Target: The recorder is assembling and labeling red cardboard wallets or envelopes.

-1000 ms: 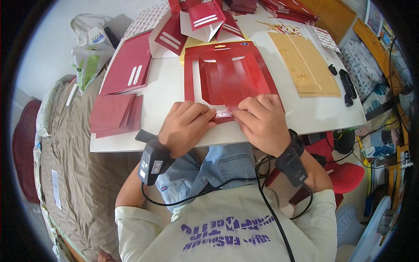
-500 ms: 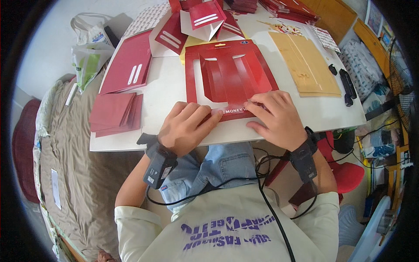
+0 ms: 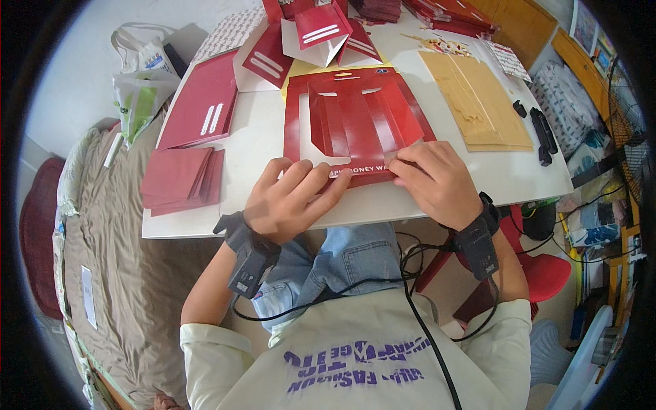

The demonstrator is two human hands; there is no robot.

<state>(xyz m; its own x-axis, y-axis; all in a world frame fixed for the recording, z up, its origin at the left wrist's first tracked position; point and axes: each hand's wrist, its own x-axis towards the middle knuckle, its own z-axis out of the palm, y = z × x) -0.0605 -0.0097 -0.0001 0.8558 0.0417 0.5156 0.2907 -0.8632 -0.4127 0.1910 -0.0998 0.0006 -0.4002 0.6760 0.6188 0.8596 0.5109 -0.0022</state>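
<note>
A flat red die-cut cardboard sheet (image 3: 359, 119) with white cut-outs lies on the white table (image 3: 266, 147) in front of me. My left hand (image 3: 290, 198) lies with fingers spread flat on the sheet's near edge strip. My right hand (image 3: 437, 181) presses its fingertips on the same near edge, at the sheet's right corner. Both wrists wear black strapped devices with cables.
Stacks of red folded envelopes (image 3: 181, 178) and a red sheet (image 3: 205, 109) lie at the left. Yellow-brown sheets (image 3: 478, 102) and black objects (image 3: 543, 133) lie at the right. More red pieces (image 3: 321, 27) sit at the back. A bag (image 3: 140, 82) stands at the far left.
My hands have moved apart along the sheet's near edge, the right one sliding right, and the folded strip between them now lies flat and uncovered.
</note>
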